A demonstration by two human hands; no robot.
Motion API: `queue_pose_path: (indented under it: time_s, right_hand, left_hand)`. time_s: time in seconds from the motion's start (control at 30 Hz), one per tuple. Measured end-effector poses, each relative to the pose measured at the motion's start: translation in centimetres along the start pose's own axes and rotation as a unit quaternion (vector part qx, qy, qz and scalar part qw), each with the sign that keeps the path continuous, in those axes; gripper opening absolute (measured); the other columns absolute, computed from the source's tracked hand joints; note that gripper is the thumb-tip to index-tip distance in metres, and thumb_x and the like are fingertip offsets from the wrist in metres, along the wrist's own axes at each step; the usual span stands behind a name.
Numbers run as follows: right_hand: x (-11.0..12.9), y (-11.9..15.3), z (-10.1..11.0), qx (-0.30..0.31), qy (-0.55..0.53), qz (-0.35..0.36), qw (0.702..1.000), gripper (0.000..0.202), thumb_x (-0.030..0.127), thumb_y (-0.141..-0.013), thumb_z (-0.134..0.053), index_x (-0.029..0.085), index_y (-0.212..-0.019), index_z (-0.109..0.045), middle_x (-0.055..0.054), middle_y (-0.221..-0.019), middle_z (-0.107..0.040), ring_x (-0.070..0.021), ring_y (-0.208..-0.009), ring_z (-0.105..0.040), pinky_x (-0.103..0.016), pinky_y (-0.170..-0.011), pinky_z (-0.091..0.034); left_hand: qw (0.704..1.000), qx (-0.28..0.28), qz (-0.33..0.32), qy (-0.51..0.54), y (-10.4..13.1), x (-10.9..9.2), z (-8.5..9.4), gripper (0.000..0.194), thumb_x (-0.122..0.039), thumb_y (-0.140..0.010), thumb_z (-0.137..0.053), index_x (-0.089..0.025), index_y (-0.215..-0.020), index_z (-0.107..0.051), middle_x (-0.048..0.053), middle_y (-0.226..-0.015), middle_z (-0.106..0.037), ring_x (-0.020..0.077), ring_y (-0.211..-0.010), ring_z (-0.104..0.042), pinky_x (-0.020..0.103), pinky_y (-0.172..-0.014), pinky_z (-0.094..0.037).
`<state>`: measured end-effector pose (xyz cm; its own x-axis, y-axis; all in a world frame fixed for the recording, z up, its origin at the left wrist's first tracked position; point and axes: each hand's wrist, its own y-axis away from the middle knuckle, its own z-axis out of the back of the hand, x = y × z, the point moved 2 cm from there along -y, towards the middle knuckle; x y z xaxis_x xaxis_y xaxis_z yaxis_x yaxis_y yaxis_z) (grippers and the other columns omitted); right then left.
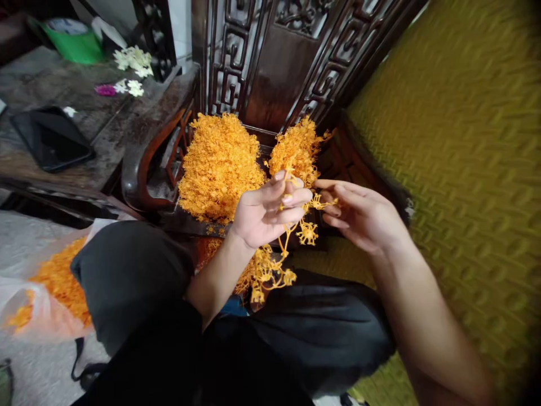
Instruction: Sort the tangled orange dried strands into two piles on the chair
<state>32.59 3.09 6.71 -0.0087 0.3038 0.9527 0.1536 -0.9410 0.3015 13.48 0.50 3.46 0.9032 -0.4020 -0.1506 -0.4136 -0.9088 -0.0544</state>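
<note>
My left hand (273, 211) is closed on a strand of orange plastic flower pieces, which dangles below its fingers toward my lap. Just to the right, my right hand (359, 214) pinches an orange flower piece (316, 202) at the side of that strand. Another spidery orange piece (307, 232) hangs beneath, between the hands. Behind my left hand a large orange pile (222, 166) rests on the dark wooden chair seat. A smaller orange pile (296, 149) stands to its right, partly hidden by my fingers. More orange pieces (264, 270) hang near my knees.
At the left, a wooden table (25, 84) holds a black phone (53, 138), a green tape roll (76, 42) and small white flowers (134, 59). A plastic bag (54, 287) of orange pieces lies on the floor. The carved chair back (270, 84) stands ahead, yellow-green matting (460, 169) at right.
</note>
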Motion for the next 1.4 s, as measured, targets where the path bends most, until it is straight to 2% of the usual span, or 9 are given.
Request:
queue_pose_path:
  time_s: [0.13,0.23,0.33,0.43,0.63,0.8,1.07,1.2,1.4]
  right_hand:
    - [-1.0,0.2,-0.7,0.018,0.039,-0.039,0.998,0.053,0.065,-0.074,-0.082,0.016,-0.071,-0.063,0.006,-0.058,-0.030,-0.0038,-0.047,-0.021,-0.019,-0.039,-0.010]
    - [-1.3,0.7,-1.0,0.067,0.088,-0.041,0.993,0.054,0.061,-0.069,-0.089,0.017,-0.064,-0.057,0.007,-0.052,-0.031,-0.0037,-0.044,-0.022,-0.020,-0.039,-0.010]
    - [-0.9,1.2,-0.8,0.012,0.130,0.052,0.990,0.040,0.050,-0.074,-0.089,0.018,-0.075,-0.066,0.005,-0.051,-0.040,-0.0059,-0.042,-0.030,-0.022,-0.039,-0.017]
    - [-0.3,1.7,-0.6,-0.053,0.187,0.189,0.963,0.032,0.047,-0.084,-0.081,0.019,-0.077,-0.067,0.003,-0.058,-0.049,-0.0075,-0.046,-0.039,-0.024,-0.043,-0.026]
    - [0.5,2.6,-2.1,0.004,0.376,0.370,0.849,0.018,0.033,-0.091,-0.076,0.019,-0.082,-0.069,-0.001,-0.074,-0.061,-0.0129,-0.065,-0.056,-0.028,-0.061,-0.042]
    - [0.5,3.3,-3.2,0.037,0.492,0.435,0.753,0.009,0.026,-0.094,-0.071,0.017,-0.096,-0.072,-0.003,-0.079,-0.059,-0.0143,-0.071,-0.058,-0.028,-0.065,-0.045]
    - [0.4,4.8,-4.6,0.026,0.532,0.435,0.726,0.008,0.017,-0.099,-0.062,0.015,-0.095,-0.067,-0.004,-0.080,-0.059,-0.0129,-0.069,-0.057,-0.026,-0.063,-0.046]
    - [0.6,6.2,-5.6,0.052,0.506,0.418,0.753,0.011,0.017,-0.100,-0.058,0.016,-0.091,-0.065,-0.005,-0.081,-0.060,-0.0130,-0.069,-0.058,-0.026,-0.064,-0.048]
    - [0.7,3.9,-3.6,0.020,0.308,0.230,0.923,0.025,0.039,-0.102,-0.059,0.019,-0.115,-0.069,-0.002,-0.081,-0.068,-0.0089,-0.048,-0.053,-0.025,-0.046,-0.043]
  left_hand:
    - [0.997,0.064,0.021,0.029,-0.1,0.4,0.0,0.026,-0.011,-0.076,-0.077,-0.018,-0.077,-0.052,0.000,-0.074,-0.043,0.0069,-0.062,-0.046,0.012,-0.040,-0.026]
    - [0.996,0.085,0.020,-0.006,-0.2,0.4,0.1,0.032,-0.015,-0.070,-0.082,-0.019,-0.078,-0.052,-0.001,-0.073,-0.042,0.0063,-0.061,-0.044,0.013,-0.041,-0.023]
    - [0.989,0.051,-0.031,-0.134,-0.3,0.2,0.6,0.031,-0.025,-0.074,-0.082,-0.020,-0.083,-0.053,-0.002,-0.072,-0.044,0.0065,-0.057,-0.039,0.018,-0.041,-0.021]
    - [0.941,-0.035,-0.155,-0.299,-0.2,0.1,1.0,0.030,-0.033,-0.082,-0.081,-0.021,-0.089,-0.055,-0.003,-0.075,-0.051,0.0046,-0.055,-0.038,0.019,-0.045,-0.027]
    - [0.842,-0.022,-0.212,-0.495,-0.1,1.0,0.9,0.034,-0.033,-0.082,-0.083,-0.018,-0.105,-0.063,0.004,-0.101,-0.068,0.0124,-0.090,-0.064,0.023,-0.075,-0.050]
    - [0.860,-0.031,-0.221,-0.459,-0.3,1.0,1.5,0.028,-0.031,-0.085,-0.080,-0.017,-0.107,-0.068,0.005,-0.102,-0.071,0.0146,-0.095,-0.067,0.027,-0.086,-0.054]
    - [0.902,-0.117,-0.260,-0.324,-0.4,0.7,1.8,0.037,-0.021,-0.079,-0.083,-0.020,-0.108,-0.060,-0.001,-0.082,-0.062,0.0070,-0.066,-0.055,0.019,-0.054,-0.040]
    - [0.905,-0.181,-0.320,-0.216,-0.7,-1.6,2.1,0.043,-0.017,-0.074,-0.084,-0.021,-0.109,-0.058,-0.002,-0.084,-0.057,0.0050,-0.062,-0.051,0.017,-0.045,-0.026]
    - [0.967,-0.086,-0.112,-0.212,0.0,-1.8,1.2,0.041,-0.020,-0.072,-0.083,-0.018,-0.109,-0.065,0.001,-0.080,-0.060,0.0037,-0.054,-0.046,0.015,-0.043,-0.024]
